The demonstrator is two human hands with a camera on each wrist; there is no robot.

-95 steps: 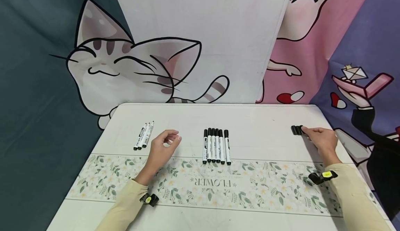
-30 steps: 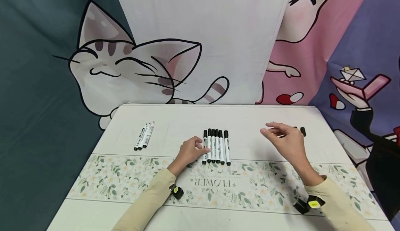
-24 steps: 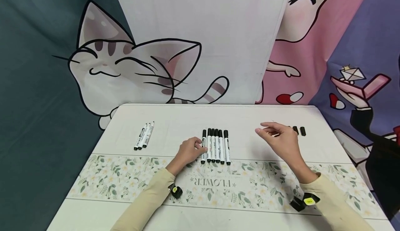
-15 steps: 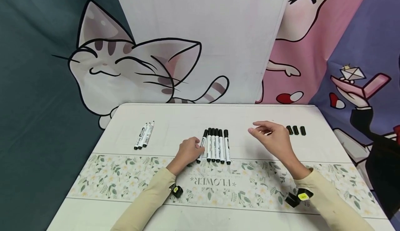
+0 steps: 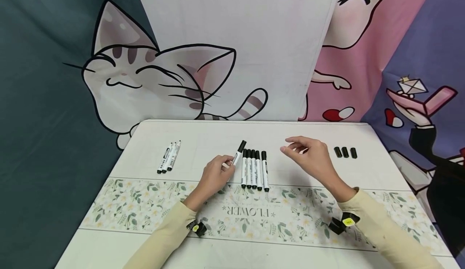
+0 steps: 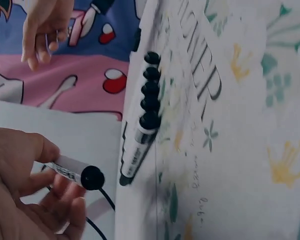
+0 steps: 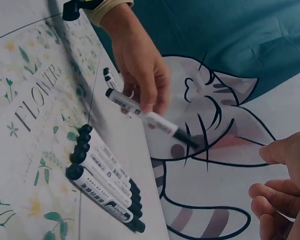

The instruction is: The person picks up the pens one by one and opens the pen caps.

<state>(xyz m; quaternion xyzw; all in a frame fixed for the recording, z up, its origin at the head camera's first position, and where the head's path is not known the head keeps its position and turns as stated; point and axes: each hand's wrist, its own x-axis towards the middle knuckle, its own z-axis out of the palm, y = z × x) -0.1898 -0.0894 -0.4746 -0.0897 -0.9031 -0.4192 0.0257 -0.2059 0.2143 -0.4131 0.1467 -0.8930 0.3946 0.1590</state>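
My left hand (image 5: pixel 213 177) pinches a capped whiteboard marker (image 5: pixel 237 154) by its white barrel, raised off the table and tilted with its black cap up and away. In the left wrist view the marker's black end (image 6: pixel 93 178) points toward the camera. A row of several capped markers (image 5: pixel 254 170) lies just right of this hand, the rightmost slightly apart. My right hand (image 5: pixel 311 156) hovers beyond that row, its fingers loosely bent around nothing, as the right wrist view of the same hand (image 7: pixel 285 182) also shows.
Three uncapped markers (image 5: pixel 168 157) lie side by side at the table's left, tips pointing away. Three loose black caps (image 5: pixel 345 152) sit at the right. A printed flower band (image 5: pixel 250 216) crosses the white tabletop. Cartoon cloth (image 5: pixel 283 51) hangs behind the table's back edge.
My left hand has pulled the leftmost marker out of the row and lifted it. My right hand has come away from the black caps, moving left toward the row.
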